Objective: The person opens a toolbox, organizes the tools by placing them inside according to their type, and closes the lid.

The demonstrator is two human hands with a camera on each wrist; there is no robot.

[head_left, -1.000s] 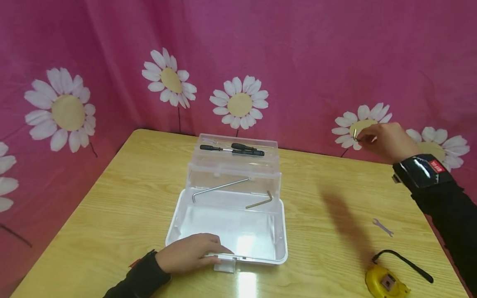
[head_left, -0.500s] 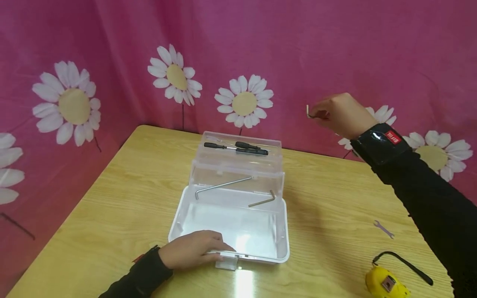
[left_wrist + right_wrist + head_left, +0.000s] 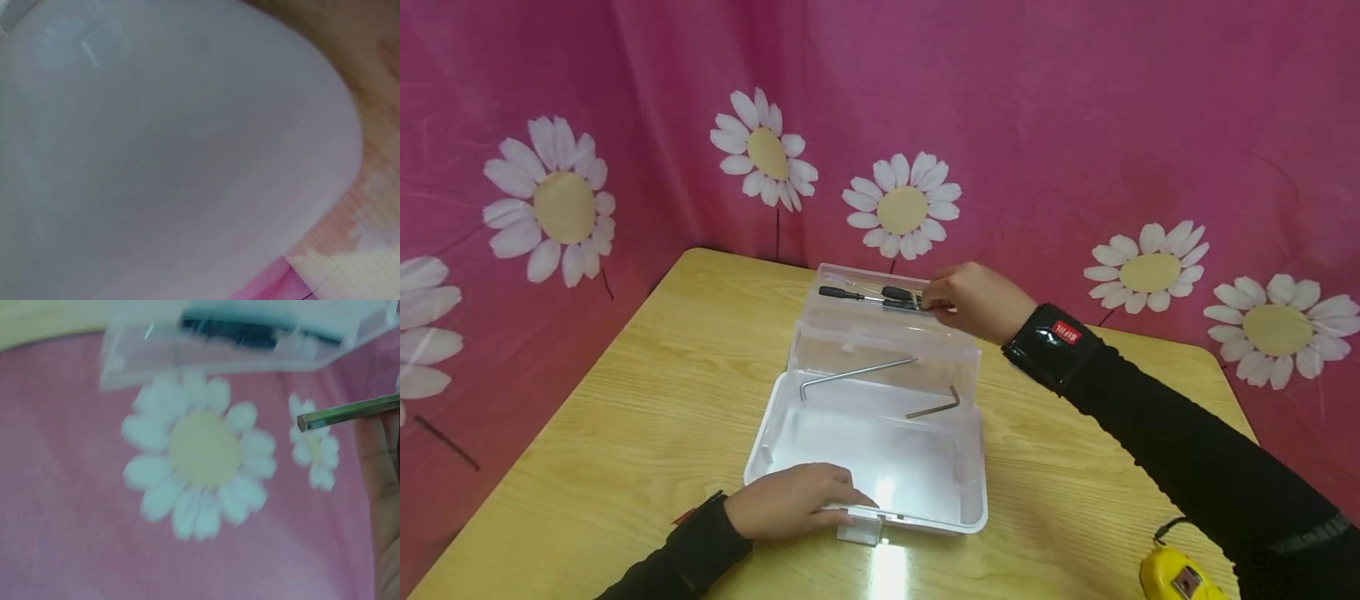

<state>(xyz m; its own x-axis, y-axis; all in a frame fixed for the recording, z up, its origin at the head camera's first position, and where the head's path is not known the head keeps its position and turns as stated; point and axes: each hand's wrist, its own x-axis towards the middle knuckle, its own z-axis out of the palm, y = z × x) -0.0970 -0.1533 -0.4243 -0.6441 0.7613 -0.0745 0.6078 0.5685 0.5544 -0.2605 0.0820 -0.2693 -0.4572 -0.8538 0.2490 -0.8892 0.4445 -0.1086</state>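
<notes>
A white toolbox (image 3: 977,492) stands unfolded on the table, its clear trays raised behind the base. At its front rim my left hand (image 3: 790,502) grips the wall beside the clear latch (image 3: 860,531), fingers over the inside. My right hand (image 3: 973,300) is above the right part of the upper tray (image 3: 850,312) and pinches a hex key (image 3: 347,414), whose six-sided end sticks out in the right wrist view. Black-handled screwdrivers (image 3: 841,292) lie in that tray, partly hidden by the right hand. A long hex key (image 3: 857,371) and a shorter one (image 3: 936,407) lie in the lower tray.
A yellow tape measure (image 3: 1172,575) with a black strap lies at the table's front right, partly behind the right sleeve. Behind the wooden table (image 3: 647,358) hangs a pink curtain (image 3: 1022,125) with daisies. The left wrist view is mostly filled by the white box wall (image 3: 187,156).
My right hand has swung left and down with the hex key, from the far right to above the upper tray. My left hand stays on the box rim. The small wrench is now behind the right arm.
</notes>
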